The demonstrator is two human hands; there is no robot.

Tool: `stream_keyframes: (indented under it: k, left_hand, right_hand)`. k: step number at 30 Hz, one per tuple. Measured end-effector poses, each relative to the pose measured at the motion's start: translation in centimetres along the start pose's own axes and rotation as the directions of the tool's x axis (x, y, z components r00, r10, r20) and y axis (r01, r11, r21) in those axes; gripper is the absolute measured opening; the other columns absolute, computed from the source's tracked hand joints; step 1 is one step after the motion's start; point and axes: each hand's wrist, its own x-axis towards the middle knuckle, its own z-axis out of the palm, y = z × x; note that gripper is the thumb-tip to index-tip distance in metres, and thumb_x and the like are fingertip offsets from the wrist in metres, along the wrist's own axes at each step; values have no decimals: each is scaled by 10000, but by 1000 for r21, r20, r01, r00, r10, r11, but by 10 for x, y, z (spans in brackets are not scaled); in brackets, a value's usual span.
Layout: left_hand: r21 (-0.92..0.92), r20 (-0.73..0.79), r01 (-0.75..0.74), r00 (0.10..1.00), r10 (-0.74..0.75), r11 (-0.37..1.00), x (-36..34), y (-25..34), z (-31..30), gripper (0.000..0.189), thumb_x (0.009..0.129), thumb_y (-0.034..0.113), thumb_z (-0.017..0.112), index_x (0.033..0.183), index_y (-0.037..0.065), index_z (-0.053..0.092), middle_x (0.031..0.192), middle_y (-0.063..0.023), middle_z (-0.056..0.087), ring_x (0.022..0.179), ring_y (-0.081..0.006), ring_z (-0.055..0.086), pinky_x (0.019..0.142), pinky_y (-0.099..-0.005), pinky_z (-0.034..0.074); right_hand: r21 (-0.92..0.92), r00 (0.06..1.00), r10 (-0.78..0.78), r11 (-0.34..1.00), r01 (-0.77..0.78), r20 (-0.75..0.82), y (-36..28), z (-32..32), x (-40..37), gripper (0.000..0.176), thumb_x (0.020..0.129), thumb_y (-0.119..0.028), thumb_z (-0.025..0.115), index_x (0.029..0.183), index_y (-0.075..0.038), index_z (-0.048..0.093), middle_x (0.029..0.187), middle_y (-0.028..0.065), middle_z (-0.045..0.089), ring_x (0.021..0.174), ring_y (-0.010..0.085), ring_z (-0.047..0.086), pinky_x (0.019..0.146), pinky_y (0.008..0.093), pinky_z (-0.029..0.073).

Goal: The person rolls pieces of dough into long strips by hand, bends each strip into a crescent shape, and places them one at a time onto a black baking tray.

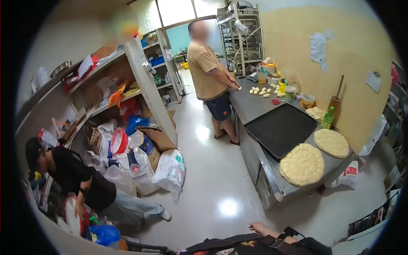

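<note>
Right hand (256, 227) at bottom edge, partly cut off, fingers too small to tell if apart or together, left hand unseen, counter (250, 108) tubs (290, 92) with contents unclear, dough rounds (302, 164) beside dark tray (280, 127)

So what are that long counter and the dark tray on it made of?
The counter looks like stainless steel: grey, dully reflective, with folded metal edges. The tray seems to be dark-coated metal, matte with a thin raised rim, though I can't be sure.
</note>
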Motion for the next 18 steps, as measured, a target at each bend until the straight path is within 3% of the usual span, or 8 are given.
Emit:
stream_keyframes:
  k: [3,6,7,9,13,15,16,18]
  left_hand:
    - [-37,-25,-2,1000,1,999,55,42,-69,462,912,434,478,1165,91,659,1161,-141,659,1101,-316,604,950,-458,460]
    - [-26,-24,-30,999,30,999,127,67,-139,453,920,424,472,1163,91,659,1161,-145,657,1104,-325,603,948,-465,463]
    - [-4,-14,-36,999,36,999,150,73,-165,450,923,421,470,1163,92,660,1161,-146,656,1105,-328,603,947,-467,464]
    - [64,28,-40,999,38,997,200,92,-220,443,928,415,467,1162,92,660,1161,-149,654,1107,-334,602,946,-472,466]
    - [340,152,-87,988,37,936,306,122,-331,432,938,403,459,1160,93,661,1161,-154,651,1111,-346,601,943,-480,469]
    - [606,269,-221,961,64,765,367,145,-378,426,943,397,456,1160,93,661,1161,-157,650,1113,-352,600,942,-485,471]
    - [733,341,-328,935,95,595,404,163,-398,423,946,394,454,1159,93,661,1161,-159,649,1114,-355,600,941,-487,472]
    - [794,354,-402,916,190,456,477,217,-434,417,951,387,450,1158,93,662,1162,-161,647,1115,-361,599,940,-491,474]
  right_hand:
    - [261,998,38,964,-52,59,-113,8,25,387,918,-368,530,1063,-35,663,969,62,718,791,170,684,722,304,497]
    - [292,976,-32,956,-33,216,-120,8,142,370,913,-372,537,997,-45,689,962,83,716,790,168,683,699,321,505]
    - [-41,963,-186,979,198,196,-120,-6,158,369,916,-370,537,973,-42,696,965,99,714,786,168,683,699,320,509]
    - [-358,941,-319,871,337,110,-169,-17,177,356,918,-365,544,979,-52,702,979,116,711,821,185,678,737,327,509]
    - [-296,970,-29,954,-46,-243,-254,-38,123,334,913,-354,579,1103,-105,697,1026,113,703,972,249,659,884,359,492]
    - [-19,961,-75,997,73,-267,-303,-49,116,364,917,-324,600,1114,-25,671,1029,133,700,974,194,654,883,309,496]
    - [115,950,-108,982,147,-294,-331,-57,118,383,919,-309,610,1119,14,658,1031,144,698,974,166,651,882,284,499]
    - [413,953,-121,881,232,-277,-394,-76,112,387,937,-278,605,1197,8,612,1082,139,685,980,171,649,898,284,494]
